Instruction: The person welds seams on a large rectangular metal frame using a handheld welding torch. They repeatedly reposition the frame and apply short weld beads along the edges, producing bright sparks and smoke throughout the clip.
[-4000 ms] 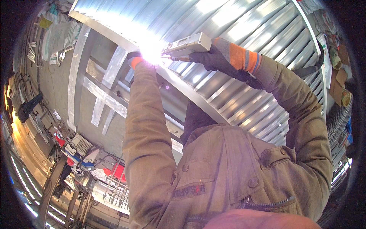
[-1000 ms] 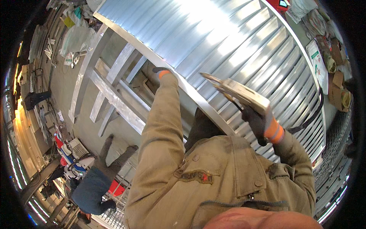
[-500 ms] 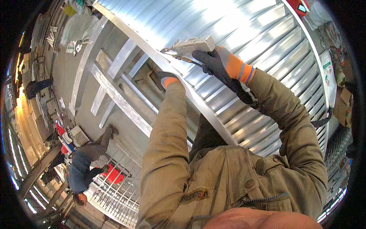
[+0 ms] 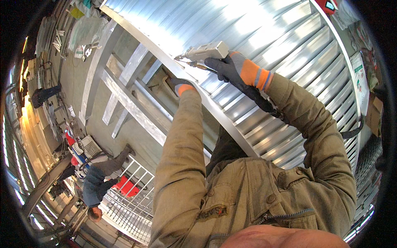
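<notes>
My right hand [image 4: 229,70], in a black and orange glove, is closed round a grey gun-shaped power tool [image 4: 206,51] with a narrow metal tip. A brass-coloured fitting and dark line run beneath its body. The tip points left, close to the edge rail of a large slatted metal panel [image 4: 256,89]. My left hand [image 4: 183,87], gloved alike, is at the outer side of that pale rail [image 4: 221,118]. Its fingers are mostly hidden, so their grip cannot be made out. A curved, clamp-like metal piece [image 4: 167,84] is just left of it.
Metal bars [image 4: 130,101] form a crossed frame left of the panel. A co-worker [image 4: 97,182] bends over a white railing [image 4: 130,198] at lower left, near a red object [image 4: 125,187]. A red device with a screen [image 4: 328,5] sits at the upper right.
The view has shifted slightly. The grey power tool and my right hand have moved a little left along the rail. My left hand stays at nearly the same place.
</notes>
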A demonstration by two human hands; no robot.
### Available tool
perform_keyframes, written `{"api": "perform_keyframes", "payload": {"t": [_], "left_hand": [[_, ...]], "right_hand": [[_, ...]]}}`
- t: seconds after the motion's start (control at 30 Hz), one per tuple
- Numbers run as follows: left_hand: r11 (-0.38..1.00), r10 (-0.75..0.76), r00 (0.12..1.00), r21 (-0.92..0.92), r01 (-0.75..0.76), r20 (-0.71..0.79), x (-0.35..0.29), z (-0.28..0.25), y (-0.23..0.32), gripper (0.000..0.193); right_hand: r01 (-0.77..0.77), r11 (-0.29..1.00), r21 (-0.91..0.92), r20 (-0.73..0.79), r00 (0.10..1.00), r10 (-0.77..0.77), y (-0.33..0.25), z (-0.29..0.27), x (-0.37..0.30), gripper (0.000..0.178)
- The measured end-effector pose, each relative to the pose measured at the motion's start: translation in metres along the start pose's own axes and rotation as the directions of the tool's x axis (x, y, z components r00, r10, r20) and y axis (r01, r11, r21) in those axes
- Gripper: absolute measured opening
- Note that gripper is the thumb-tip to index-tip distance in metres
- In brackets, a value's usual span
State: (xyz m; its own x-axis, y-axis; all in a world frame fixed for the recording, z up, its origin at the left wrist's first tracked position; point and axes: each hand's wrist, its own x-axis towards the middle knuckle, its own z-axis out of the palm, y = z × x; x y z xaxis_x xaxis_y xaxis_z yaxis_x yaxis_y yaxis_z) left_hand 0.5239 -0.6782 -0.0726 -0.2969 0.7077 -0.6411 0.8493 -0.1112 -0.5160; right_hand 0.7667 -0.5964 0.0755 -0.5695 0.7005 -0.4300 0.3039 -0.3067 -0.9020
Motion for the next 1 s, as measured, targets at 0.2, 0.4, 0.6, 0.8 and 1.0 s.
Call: {"api": "perform_keyframes", "payload": {"t": [0.2, 0.4, 0.6, 0.8, 1.0], "left_hand": [[0.999, 0.038, 0.986, -0.003, -0.038, 0.161, 0.017, 0.021, 0.004, 0.063], [0.999, 0.036, 0.987, 0.029, -0.04, 0.154, 0.03, 0.039, 0.005, 0.066], [0.998, 0.047, 0.98, -0.042, -0.04, 0.192, 0.007, 0.003, 0.0, 0.067], [0.984, 0.055, 0.983, 0.159, -0.084, 0.177, 0.006, 0.0, 0.0, 0.067], [0.983, 0.032, 0.993, 0.173, -0.053, 0.117, 0.008, 0.008, 0.002, 0.066]], "right_hand": [[0.002, 0.995, -0.101, -0.008, 1.0, -0.003, -0.001, 0.001, 0.003, 0.072], [0.028, 0.995, -0.1, -0.02, 0.999, -0.03, 0.0, 0.003, 0.006, 0.073], [0.042, 0.993, -0.11, -0.005, 0.999, -0.043, 0.0, 0.005, 0.008, 0.074], [0.053, 0.994, -0.093, -0.003, 0.999, -0.054, -0.003, 0.006, 0.011, 0.073], [0.03, 0.994, -0.101, 0.025, 0.999, -0.028, -0.008, 0.005, 0.018, 0.071]]}}
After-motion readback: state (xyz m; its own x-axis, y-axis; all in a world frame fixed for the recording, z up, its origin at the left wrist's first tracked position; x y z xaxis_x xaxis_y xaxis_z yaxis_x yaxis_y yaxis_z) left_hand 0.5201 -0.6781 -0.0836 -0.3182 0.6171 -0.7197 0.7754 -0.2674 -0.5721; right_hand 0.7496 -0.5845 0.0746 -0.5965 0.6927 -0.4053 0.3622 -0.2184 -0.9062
